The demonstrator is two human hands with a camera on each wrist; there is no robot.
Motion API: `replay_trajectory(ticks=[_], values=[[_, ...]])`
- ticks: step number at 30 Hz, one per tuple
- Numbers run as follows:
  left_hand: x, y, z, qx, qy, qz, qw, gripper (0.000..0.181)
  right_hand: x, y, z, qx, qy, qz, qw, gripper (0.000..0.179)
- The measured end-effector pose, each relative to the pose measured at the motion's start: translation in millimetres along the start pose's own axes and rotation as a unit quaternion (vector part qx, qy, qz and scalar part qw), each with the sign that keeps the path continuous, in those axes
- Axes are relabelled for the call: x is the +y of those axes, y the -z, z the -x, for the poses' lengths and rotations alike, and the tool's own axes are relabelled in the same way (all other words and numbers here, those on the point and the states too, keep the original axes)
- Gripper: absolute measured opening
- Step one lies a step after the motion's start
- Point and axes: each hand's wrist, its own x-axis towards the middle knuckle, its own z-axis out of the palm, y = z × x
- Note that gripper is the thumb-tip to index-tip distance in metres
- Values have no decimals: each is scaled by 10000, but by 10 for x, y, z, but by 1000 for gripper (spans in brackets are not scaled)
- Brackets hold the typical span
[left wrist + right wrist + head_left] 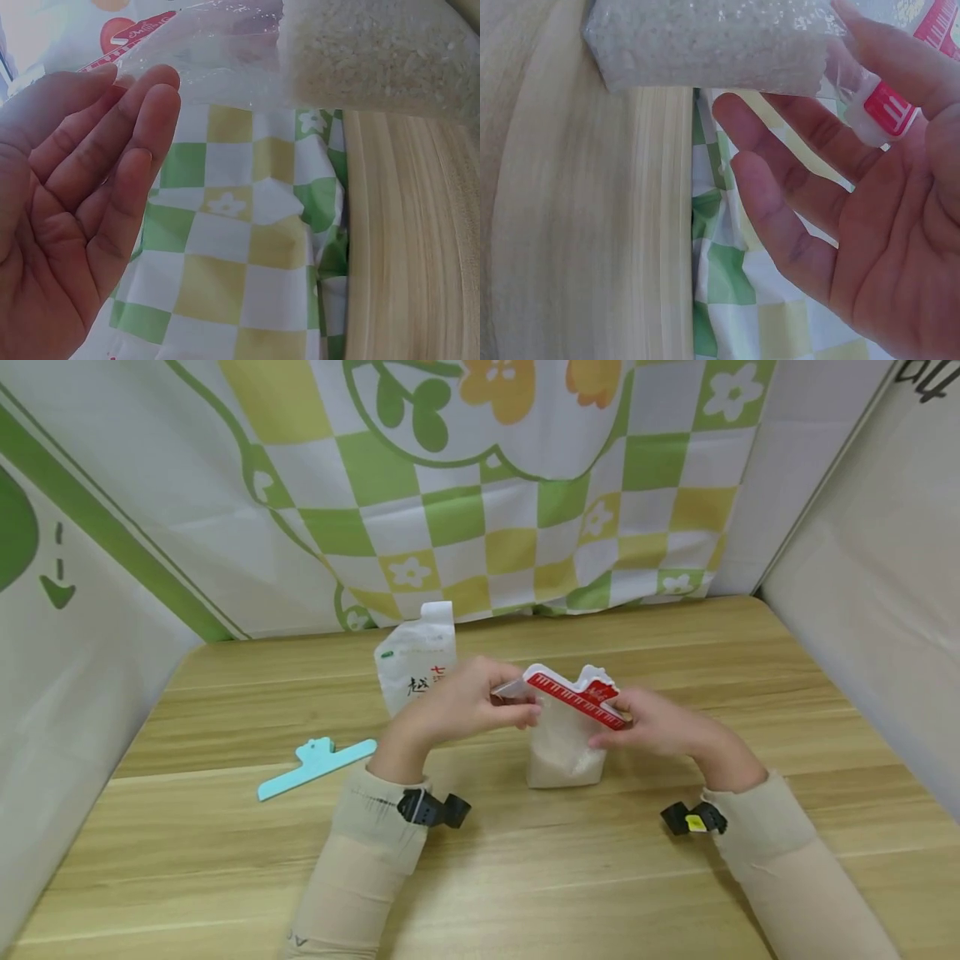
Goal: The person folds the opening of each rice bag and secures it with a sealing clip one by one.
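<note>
A clear plastic bag of rice (566, 752) stands upright on the wooden table. Across its top runs a red-and-white bag clip (573, 696), slanting down to the right. My left hand (472, 697) is at the bag's upper left corner, pinching the plastic that sticks out beside the clip, with thumb and forefinger close together in the left wrist view. At the other side, my right hand (660, 718) holds the clip's lower right end, thumb in front against the bag and fingers behind. Rice grains (375, 60) fill the bag's lower part.
A light-blue bag clip (317, 768) lies on the table (225, 860) at the left. Behind my left hand is a white package (416, 652) with dark and red lettering. A checked green, yellow and white cloth (465, 518) hangs along the table's back edge.
</note>
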Motion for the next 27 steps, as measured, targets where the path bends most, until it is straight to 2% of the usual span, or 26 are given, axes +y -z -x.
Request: replay_trajectory(ticks=[5, 11, 20, 24, 27], values=[[31, -3, 9, -36, -91, -185, 9998, 10, -32, 4, 7, -98, -55, 121, 9999, 20], [24, 1, 15, -95, -42, -109, 9999, 9, -30, -12, 14, -54, -99, 93, 9999, 21], [-155, 12, 40, -178, 114, 464, 9987, 8, 55, -39, 20, 140, -127, -502, 9986, 34], [-170, 49, 87, -204, 216, 641, 9975, 13, 80, -15, 21, 289, -15, -735, 9969, 41], [-156, 92, 136, -163, 312, 556, 9978, 18, 78, 16, 29, 404, 138, -853, 9954, 41]])
